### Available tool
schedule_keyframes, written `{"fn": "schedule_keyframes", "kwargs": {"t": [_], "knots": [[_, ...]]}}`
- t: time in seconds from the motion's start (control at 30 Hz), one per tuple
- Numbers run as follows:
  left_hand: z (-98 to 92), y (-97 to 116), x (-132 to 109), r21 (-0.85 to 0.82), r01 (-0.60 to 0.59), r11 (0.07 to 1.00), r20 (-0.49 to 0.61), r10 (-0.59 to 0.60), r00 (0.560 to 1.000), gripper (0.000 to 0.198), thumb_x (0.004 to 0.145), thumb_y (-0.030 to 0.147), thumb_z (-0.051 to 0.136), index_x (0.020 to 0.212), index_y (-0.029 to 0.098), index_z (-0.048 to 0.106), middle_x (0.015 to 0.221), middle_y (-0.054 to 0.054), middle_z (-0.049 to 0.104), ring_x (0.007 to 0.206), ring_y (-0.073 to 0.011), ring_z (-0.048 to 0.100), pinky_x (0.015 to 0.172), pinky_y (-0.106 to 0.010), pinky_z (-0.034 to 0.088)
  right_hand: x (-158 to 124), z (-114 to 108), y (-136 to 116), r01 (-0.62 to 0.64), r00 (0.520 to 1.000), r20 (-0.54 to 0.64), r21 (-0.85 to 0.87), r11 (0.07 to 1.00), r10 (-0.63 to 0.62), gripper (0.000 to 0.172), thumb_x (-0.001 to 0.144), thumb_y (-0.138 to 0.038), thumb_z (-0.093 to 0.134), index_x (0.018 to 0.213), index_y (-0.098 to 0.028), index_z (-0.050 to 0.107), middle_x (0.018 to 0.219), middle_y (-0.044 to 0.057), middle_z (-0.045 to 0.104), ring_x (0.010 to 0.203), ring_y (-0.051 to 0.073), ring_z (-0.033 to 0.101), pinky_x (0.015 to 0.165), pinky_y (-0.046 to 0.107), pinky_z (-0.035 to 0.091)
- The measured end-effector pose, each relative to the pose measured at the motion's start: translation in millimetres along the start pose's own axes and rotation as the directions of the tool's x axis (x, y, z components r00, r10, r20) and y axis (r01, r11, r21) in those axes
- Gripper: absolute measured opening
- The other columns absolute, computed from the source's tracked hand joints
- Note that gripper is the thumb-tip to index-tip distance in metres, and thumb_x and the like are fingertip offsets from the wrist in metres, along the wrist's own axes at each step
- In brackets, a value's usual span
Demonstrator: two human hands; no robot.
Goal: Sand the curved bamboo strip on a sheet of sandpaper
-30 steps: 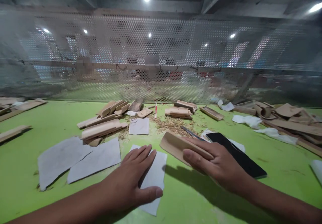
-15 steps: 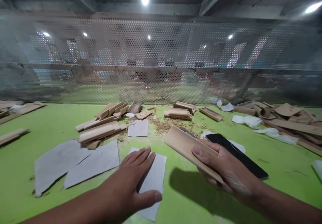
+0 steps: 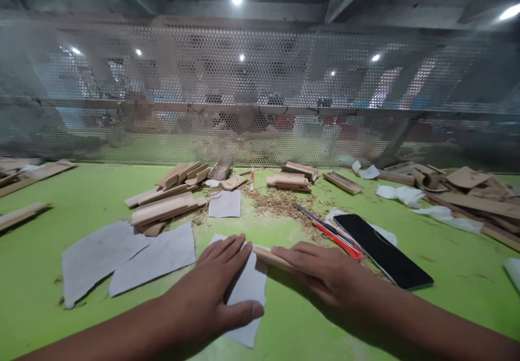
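My left hand point(image 3: 215, 285) lies flat with fingers stretched out, pressing a torn white sheet of paper point(image 3: 244, 317) onto the green table. My right hand point(image 3: 325, 269) is closed over a pale bamboo piece point(image 3: 272, 260), mostly hidden under the palm and fingers. Its visible end reaches over the right edge of the sheet, close to my left fingertips. Beyond the right hand lies a utility knife point(image 3: 335, 234) with an orange-red handle, its blade toward the shavings. A black phone point(image 3: 382, 250) rests beside the knife.
Bamboo pieces point(image 3: 164, 209) are stacked at the left, with more point(image 3: 288, 181) at the back. Two torn white sheets point(image 3: 152, 261) lie left of my hand. Wood shavings point(image 3: 278, 203) cover the middle. Bamboo scraps point(image 3: 479, 188) fill the far right, before a perforated metal screen point(image 3: 260, 90).
My right hand has turned over and come down leftward, bringing the bamboo piece from above the table to the sheet's edge. The knife is now uncovered. My left hand has stayed put.
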State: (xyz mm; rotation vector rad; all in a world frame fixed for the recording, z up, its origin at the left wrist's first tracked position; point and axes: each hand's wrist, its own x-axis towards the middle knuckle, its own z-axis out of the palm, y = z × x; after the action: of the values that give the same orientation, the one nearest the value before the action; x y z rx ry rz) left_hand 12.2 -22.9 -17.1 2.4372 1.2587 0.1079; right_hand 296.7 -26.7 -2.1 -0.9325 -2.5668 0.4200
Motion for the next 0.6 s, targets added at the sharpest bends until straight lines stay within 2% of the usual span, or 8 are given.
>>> {"fn": "schedule_keyframes", "kwargs": {"t": [0.1, 0.23, 0.37, 0.5, 0.6], "knots": [[0.7, 0, 0, -0.004, 0.009, 1.0, -0.006, -0.009, 1.0, 0.095, 0.092, 0.07, 0.062, 0.165, 0.02, 0.029, 0.17, -0.012, 0.017, 0.156, -0.0397, 0.016, 0.126, -0.059, 0.018, -2, 6, -7, 0.083, 0.995, 0.066, -0.183, 0.98, -0.072, 0.049, 0.1, -0.012, 0.049, 0.148, -0.019, 0.051, 0.127, 0.017, 0.072, 0.092, 0.024, 0.075, 0.072, 0.032, 0.058], [0.2, 1, -1, 0.005, -0.023, 1.0, -0.001, 0.023, 1.0, 0.096, 0.091, 0.068, 0.065, 0.164, 0.016, 0.031, 0.169, -0.015, 0.018, 0.156, -0.0389, 0.017, 0.126, -0.059, 0.017, -7, 14, -9, 0.286, 0.958, 0.093, -0.266, 0.921, -0.271, 0.051, 0.101, -0.015, 0.049, 0.151, -0.012, 0.04, 0.131, 0.02, 0.072, 0.084, 0.025, 0.077, 0.065, 0.035, 0.058], [2.0, 0, 1, -0.003, 0.023, 1.0, -0.018, -0.023, 1.0, 0.095, 0.091, 0.067, 0.064, 0.165, 0.019, 0.029, 0.17, -0.013, 0.017, 0.156, -0.0398, 0.017, 0.125, -0.06, 0.019, -6, 17, -2, 0.251, 0.966, 0.03, -0.351, 0.902, -0.257, 0.049, 0.103, -0.016, 0.048, 0.151, -0.014, 0.04, 0.131, 0.018, 0.073, 0.081, 0.024, 0.077, 0.063, 0.035, 0.056], [5.0, -3, 2, 0.008, -0.037, 0.999, -0.029, 0.037, 0.999, 0.095, 0.088, 0.064, 0.069, 0.164, 0.018, 0.033, 0.169, -0.015, 0.02, 0.156, -0.039, 0.021, 0.125, -0.059, 0.019, -3, 15, -2, 0.334, 0.941, 0.052, -0.319, 0.887, -0.336, 0.049, 0.105, -0.02, 0.048, 0.152, -0.014, 0.038, 0.133, 0.018, 0.072, 0.075, 0.021, 0.076, 0.058, 0.033, 0.053], [7.1, -5, 3, 0.001, -0.02, 1.0, -0.046, 0.02, 0.999, 0.094, 0.091, 0.066, 0.065, 0.165, 0.02, 0.031, 0.169, -0.013, 0.019, 0.156, -0.0401, 0.019, 0.125, -0.061, 0.02, -3, 13, -7, 0.285, 0.952, -0.001, -0.348, 0.893, -0.305, 0.045, 0.105, -0.018, 0.047, 0.15, -0.017, 0.042, 0.129, 0.015, 0.075, 0.079, 0.022, 0.076, 0.061, 0.032, 0.052]]}}
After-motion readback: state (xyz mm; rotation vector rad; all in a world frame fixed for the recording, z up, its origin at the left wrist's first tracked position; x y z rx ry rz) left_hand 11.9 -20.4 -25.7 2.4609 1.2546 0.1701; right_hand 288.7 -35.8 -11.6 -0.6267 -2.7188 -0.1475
